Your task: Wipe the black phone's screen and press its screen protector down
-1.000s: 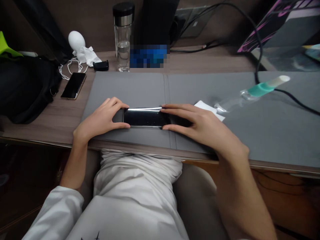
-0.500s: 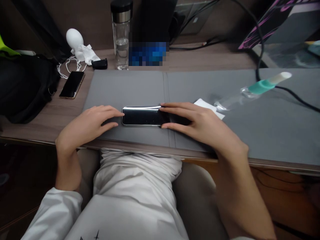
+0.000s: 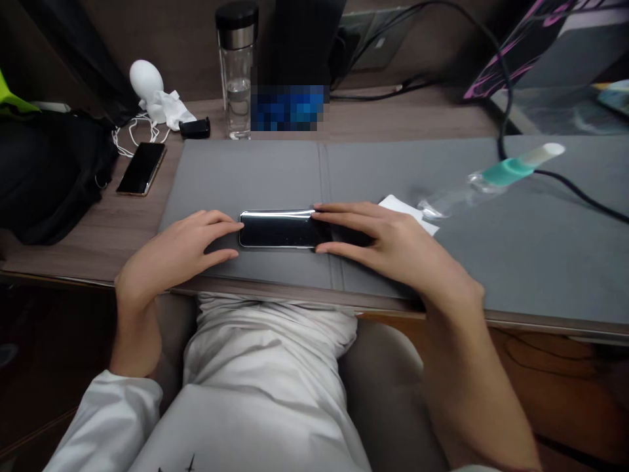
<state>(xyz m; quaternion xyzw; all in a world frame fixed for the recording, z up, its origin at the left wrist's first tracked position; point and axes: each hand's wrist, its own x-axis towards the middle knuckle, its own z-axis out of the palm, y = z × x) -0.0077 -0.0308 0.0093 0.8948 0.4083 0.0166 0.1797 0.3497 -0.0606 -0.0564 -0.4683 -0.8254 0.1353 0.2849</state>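
Note:
A smartphone with a dark screen lies flat and sideways on the grey desk mat. My right hand grips its right end, fingers along the far edge and thumb at the near edge; the palm side hides part of that end. At the left end, the fingertips of my left hand touch the phone's edge. Its thumb is held apart from the fingers, below the phone's corner, and nothing is in that hand.
Beyond my right hand are a white card and a clear bottle with a teal collar. A second phone lies left of the mat, near a black bag, white cables and a black clip-like piece. A glass water bottle stands behind.
My left hand has shifted slightly to the right, and its thumb sits a little closer to the phone. My right hand and the phone look unchanged; the view has moved slightly.

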